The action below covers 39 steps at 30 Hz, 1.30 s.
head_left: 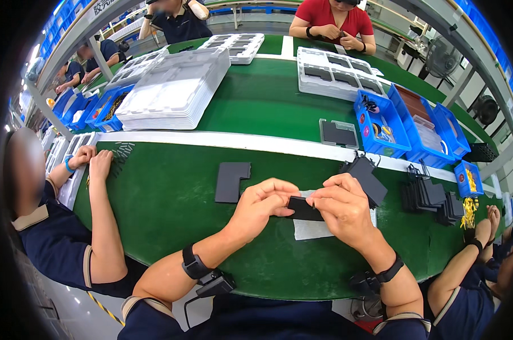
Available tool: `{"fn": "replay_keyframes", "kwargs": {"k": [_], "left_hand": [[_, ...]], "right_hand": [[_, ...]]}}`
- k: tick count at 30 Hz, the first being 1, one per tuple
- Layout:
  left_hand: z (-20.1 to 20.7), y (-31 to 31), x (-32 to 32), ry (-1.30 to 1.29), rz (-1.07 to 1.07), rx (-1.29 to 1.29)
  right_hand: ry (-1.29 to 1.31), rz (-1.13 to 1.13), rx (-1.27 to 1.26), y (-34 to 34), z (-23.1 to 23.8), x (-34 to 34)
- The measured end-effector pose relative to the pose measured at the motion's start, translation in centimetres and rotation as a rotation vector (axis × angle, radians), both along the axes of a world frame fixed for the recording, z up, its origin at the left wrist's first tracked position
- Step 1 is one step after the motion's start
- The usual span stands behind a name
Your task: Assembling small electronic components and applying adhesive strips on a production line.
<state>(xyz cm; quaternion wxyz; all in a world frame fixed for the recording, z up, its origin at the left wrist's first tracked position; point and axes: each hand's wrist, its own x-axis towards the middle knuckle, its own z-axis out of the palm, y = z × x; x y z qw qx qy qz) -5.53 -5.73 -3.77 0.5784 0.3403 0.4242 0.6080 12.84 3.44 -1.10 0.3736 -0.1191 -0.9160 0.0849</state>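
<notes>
Pinching a small black rectangular piece (pixel 305 208) between both hands, pretty much dead center over the green worktop (pixel 171 198). Left hand (pixel 257 208) has the left end, thumb and index finger closed on it, the other fingers bent in rather than spread. Right hand (pixel 347 212) is at the other end, thumb and fingertips bunched up tight on the right edge; can't really tell how much it's gripping, since its own fingers cover that bit. Right under the piece there's a whitish sheet (pixel 312 230) on the table, partly hidden by the right hand. Just left of the left hand lies a flat dark panel (pixel 229 184) with a notched corner, and behind the right hand sit some more dark panels (pixel 371 180), kinda overlapping.
</notes>
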Motion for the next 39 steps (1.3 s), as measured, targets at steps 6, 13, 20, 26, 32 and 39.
{"fn": "replay_keyframes", "kwargs": {"k": [6,13,20,26,32,39], "left_hand": [[0.1,0.1,0.3,0.196,-0.04,-0.051],[-0.2,0.0,0.7,0.293,-0.005,-0.004],[-0.5,-0.2,1.0,0.466,0.052,0.033],[-0.2,-0.1,1.2,0.538,0.039,-0.001],[-0.1,0.0,1.0,0.514,0.005,0.023],[-0.3,-0.1,0.7,0.445,0.007,0.015]], "right_hand": [[0.137,-0.012,-0.392,-0.4,-0.2,-0.4],[0.039,-0.029,-0.354,-0.3,0.0,-0.1],[0.065,-0.059,-0.385,-0.6,-0.4,-0.6],[0.084,-0.091,-0.313,-0.7,-0.9,-0.7],[0.116,-0.056,-0.299,-0.9,-1.2,-0.9],[0.062,-0.044,-0.654,-1.0,-0.8,-0.5]]}}
